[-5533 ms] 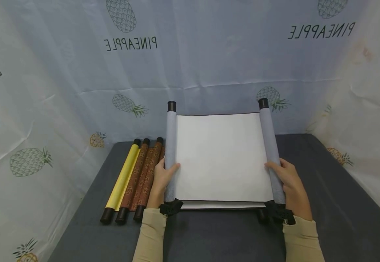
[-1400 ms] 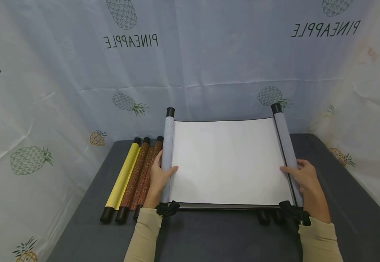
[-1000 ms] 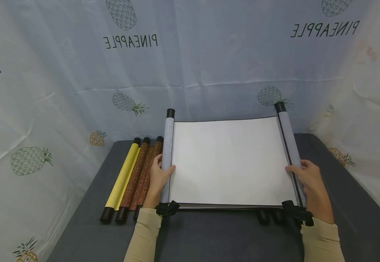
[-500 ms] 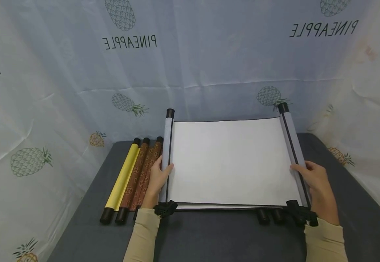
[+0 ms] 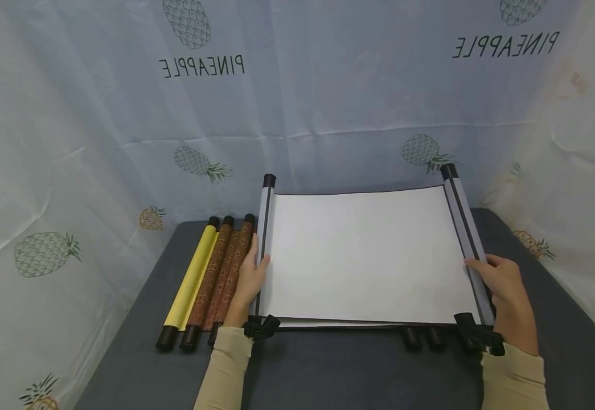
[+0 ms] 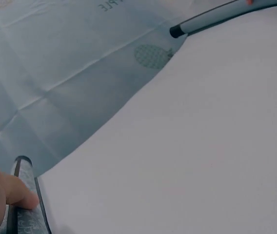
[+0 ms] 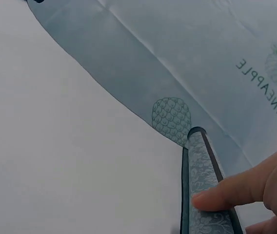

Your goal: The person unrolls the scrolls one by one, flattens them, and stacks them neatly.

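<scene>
A hanging scroll (image 5: 364, 256) with a blank white sheet is stretched between two pale grey patterned rollers with black end caps. My left hand (image 5: 248, 282) grips the left roller (image 5: 265, 219), its thumb over the front; in the left wrist view the thumb (image 6: 22, 192) lies across that roller. My right hand (image 5: 504, 285) holds the right roller (image 5: 463, 225), which leans to the right. In the right wrist view the right thumb (image 7: 221, 195) presses on the roller's patterned cloth. Most of my other fingers are hidden behind the rollers. A dark stripe runs along each roller.
Left of the scroll, a yellow scroll (image 5: 191, 282) and brown flowered scrolls (image 5: 214, 273) lie on the dark grey table (image 5: 358, 376). Black end caps (image 5: 411, 339) stick out below the held sheet, with another pale edge beneath it. A pineapple-print curtain (image 5: 323, 97) hangs behind.
My right hand has moved right with its roller, and the white sheet between the rollers is wider. Both rollers have turned, showing their dark stripes. The left hand has shifted only slightly.
</scene>
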A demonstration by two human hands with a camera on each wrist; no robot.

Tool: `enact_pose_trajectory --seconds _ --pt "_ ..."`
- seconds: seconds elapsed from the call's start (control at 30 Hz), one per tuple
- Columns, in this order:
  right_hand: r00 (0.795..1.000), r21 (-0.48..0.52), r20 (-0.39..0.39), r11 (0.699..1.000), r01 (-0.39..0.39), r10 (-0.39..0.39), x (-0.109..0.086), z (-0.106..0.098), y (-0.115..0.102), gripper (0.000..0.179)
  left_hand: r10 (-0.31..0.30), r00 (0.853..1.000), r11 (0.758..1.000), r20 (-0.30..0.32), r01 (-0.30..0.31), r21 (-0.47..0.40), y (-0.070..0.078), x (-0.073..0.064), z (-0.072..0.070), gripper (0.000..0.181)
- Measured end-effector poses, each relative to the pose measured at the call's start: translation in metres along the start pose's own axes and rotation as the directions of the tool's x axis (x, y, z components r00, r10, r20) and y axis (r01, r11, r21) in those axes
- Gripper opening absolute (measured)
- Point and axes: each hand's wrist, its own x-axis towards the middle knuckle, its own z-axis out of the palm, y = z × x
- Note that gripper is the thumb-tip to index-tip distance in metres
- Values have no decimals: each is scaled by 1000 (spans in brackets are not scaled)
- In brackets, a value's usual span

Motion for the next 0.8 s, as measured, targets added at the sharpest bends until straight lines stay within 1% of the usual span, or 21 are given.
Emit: enact_pose_trajectory --seconds 0.13,0.2,0.33,0.5,0.57,0.7,0.8 --pt "999 27 -31 1000 -9 10 1 -2 1 72 -17 999 1000 -39 16 -17 1 -2 3 68" --pt "999 43 -43 999 -28 30 3 -4 3 73 -32 998 999 -48 31 -16 0 -2 7 69" --pt "997 41 -46 997 -62 64 4 -6 5 79 -37 997 999 -60 38 5 -3 -4 14 76" --pt "997 28 -31 998 -64 65 7 -8 7 89 10 996 1000 -91 -7 26 -5 -7 17 85" --pt "998 17 -24 998 -60 60 9 -9 7 90 15 995 999 -94 -12 38 -5 -8 16 86" --pt "998 4 -24 998 -55 55 14 -8 8 89 -13 996 999 -88 17 38 -5 -8 16 87" --pt "999 -9 -25 999 -47 47 16 -8 9 84 -27 997 998 -75 31 46 -4 -7 16 85"
